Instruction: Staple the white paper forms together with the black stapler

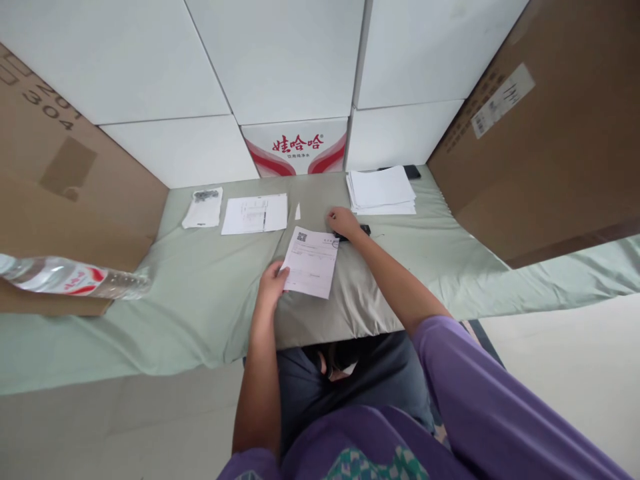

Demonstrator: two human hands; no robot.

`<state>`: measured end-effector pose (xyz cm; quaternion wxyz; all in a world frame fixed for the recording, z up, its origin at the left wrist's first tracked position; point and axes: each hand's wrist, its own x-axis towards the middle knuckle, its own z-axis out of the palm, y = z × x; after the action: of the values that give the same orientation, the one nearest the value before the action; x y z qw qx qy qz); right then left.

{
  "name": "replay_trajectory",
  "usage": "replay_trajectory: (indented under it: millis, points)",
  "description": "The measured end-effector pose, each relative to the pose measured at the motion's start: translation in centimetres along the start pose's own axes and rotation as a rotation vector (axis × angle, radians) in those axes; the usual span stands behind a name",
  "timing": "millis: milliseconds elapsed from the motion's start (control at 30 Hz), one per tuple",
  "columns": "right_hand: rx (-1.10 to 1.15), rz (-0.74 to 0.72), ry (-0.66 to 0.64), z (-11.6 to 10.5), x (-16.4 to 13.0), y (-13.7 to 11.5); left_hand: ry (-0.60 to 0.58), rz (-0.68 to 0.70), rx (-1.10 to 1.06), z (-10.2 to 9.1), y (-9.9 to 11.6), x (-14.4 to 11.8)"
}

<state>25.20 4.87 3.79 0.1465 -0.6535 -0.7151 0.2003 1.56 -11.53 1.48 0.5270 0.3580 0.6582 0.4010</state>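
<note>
Left hand (271,283) grips the near-left edge of a printed sheet (311,261), fingers curled over the paper, thumb side hidden. The sheet lies flat on the green cloth (200,300) covering the counter, slightly skewed, with a QR mark and a round stamp near its top edge.

Right hand (343,222) rests just past the sheet's far-right corner, palm down, fingers bent over a small black object (364,230) on the cloth. Whether it has actually closed on that object cannot be told; only a dark end shows beside the fingers.

Farther out: a stack of white paper (383,190) sits just beyond the right hand, with a dark flat item (412,171) at its far corner. To the left, another printed form (255,213) lies flat, a narrow white scrap (297,211) beside it, and a small clear bag (203,208) further left.

At the back, white boxes and a red-and-white carton (296,148). Brown cardboard boxes (540,127) flank both sides. A plastic water bottle (75,277) lies on its side at the left edge.
</note>
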Motion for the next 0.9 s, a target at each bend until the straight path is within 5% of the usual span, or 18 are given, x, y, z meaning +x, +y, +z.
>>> replay_trajectory:
  millis: [633,900]
  points:
    - [-0.016,-0.044,-0.038,0.2,0.5,0.3,-0.066,0.166,0.219,-1.2,-1.2,2.2]
    - [0.076,-0.007,0.019,0.5,0.7,0.8,-0.093,0.155,0.264,-2.4,0.4,3.8]
